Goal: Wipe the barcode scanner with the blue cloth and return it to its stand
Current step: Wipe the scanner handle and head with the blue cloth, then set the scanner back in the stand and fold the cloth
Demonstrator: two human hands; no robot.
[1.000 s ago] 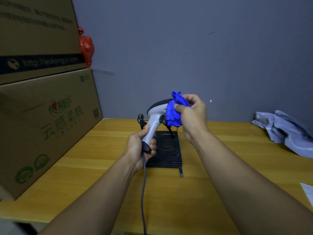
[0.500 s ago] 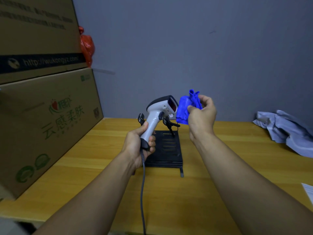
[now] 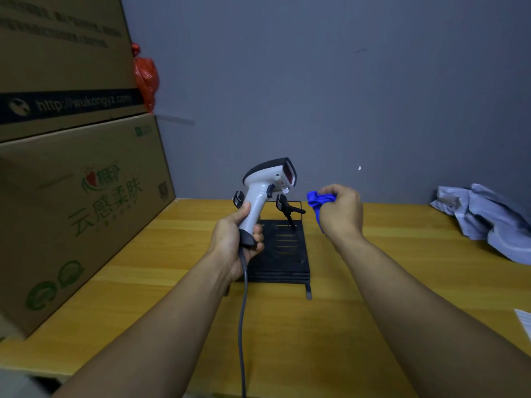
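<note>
My left hand [image 3: 234, 241] grips the handle of the white and black barcode scanner [image 3: 265, 186], held upright above the table with its red window facing right. A grey cable [image 3: 242, 326] hangs from the handle toward me. My right hand [image 3: 340, 212] is closed on the bunched blue cloth [image 3: 317, 202], to the right of the scanner and a little lower, not touching it. The black stand [image 3: 283, 251] lies flat on the wooden table [image 3: 359, 282] under and behind the scanner, with black clips rising at its far end.
Two stacked cardboard boxes [image 3: 80, 196] wall off the left side. A red plastic bag [image 3: 146, 76] sits behind them. A crumpled grey garment [image 3: 488, 219] lies at the far right. A white paper's corner [image 3: 524, 318] shows at the right edge. A grey wall stands close behind.
My right hand has drawn the blue cloth off the scanner's head and moved it right and down. The scanner's window now shows uncovered; my left hand holds it in much the same place.
</note>
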